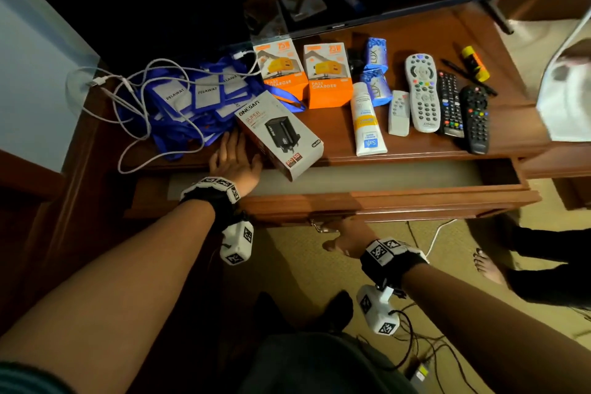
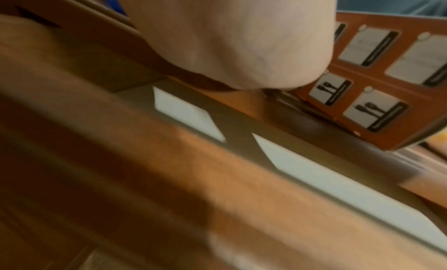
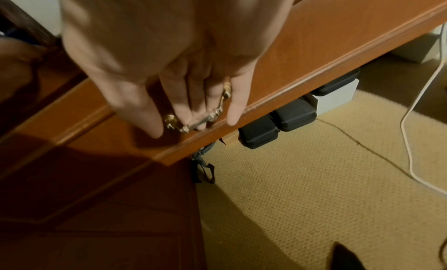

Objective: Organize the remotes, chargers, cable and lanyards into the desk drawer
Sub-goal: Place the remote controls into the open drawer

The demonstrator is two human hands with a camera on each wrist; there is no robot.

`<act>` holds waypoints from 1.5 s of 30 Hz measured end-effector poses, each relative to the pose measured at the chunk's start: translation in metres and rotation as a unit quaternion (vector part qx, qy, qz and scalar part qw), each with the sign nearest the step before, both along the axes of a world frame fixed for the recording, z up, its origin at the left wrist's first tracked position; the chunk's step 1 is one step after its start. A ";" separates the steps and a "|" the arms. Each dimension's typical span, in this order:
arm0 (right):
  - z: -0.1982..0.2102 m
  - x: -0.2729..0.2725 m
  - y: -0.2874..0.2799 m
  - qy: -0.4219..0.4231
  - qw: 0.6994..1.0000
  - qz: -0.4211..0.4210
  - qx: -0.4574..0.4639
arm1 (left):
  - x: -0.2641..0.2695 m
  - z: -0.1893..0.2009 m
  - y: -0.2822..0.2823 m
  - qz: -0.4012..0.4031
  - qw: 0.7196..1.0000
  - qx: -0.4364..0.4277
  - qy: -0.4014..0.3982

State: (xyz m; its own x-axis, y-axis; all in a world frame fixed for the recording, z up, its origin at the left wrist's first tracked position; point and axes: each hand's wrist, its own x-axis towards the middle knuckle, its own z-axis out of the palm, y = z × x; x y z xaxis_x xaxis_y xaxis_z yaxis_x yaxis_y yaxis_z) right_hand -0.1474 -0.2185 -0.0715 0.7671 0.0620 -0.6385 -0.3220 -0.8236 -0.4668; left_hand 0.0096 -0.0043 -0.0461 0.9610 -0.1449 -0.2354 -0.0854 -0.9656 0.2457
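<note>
Our right hand (image 3: 169,67) hooks two fingers (image 3: 186,106) round the brass handle (image 3: 212,113) of the drawer (image 1: 383,198), which stands partly open and, as far as we can see, holds none of the task's things. Our left hand (image 1: 235,158) lies flat, fingers spread, on the bench (image 1: 447,29) edge beside the black charger box (image 1: 281,134). Beyond it the lanyards (image 1: 192,99), white cable (image 1: 134,112), two orange charger boxes (image 1: 307,73) and four remotes (image 1: 444,102) all sit on the bench. We judge the sorting has barely begun: everything is left to move.
</note>
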 end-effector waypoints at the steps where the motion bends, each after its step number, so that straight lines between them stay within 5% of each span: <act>1: 0.001 -0.003 0.000 0.008 1.000 -0.011 0.025 | 0.001 -0.001 0.001 0.001 1.000 -0.005 -0.004; 6: 0.009 -0.013 -0.005 0.005 0.992 -0.096 0.077 | 0.002 -0.003 0.000 0.008 1.000 -0.004 -0.007; 10: 0.034 -0.013 -0.011 -0.077 0.970 -0.188 0.132 | 0.001 -0.008 -0.001 0.014 0.999 -0.009 -0.031; 15: 0.041 0.013 -0.026 -0.228 0.953 -0.197 -0.035 | 0.000 -0.009 -0.001 0.020 0.999 -0.020 -0.044; 19: 0.029 0.019 -0.026 -0.130 0.972 -0.145 -0.129 | -0.001 -0.010 -0.002 0.022 0.998 -0.019 -0.058; 23: 0.017 0.005 -0.015 -0.174 0.965 -0.119 -0.156 | -0.001 -0.005 -0.002 0.019 0.999 -0.021 -0.045; 32: 0.031 0.000 -0.019 -0.097 0.982 -0.100 -0.128 | -0.002 0.000 -0.001 0.010 1.000 -0.015 -0.007; 45: 0.019 -0.080 0.009 0.137 0.983 -0.034 -0.116 | -0.002 -0.010 0.002 -0.010 0.998 -0.045 -0.040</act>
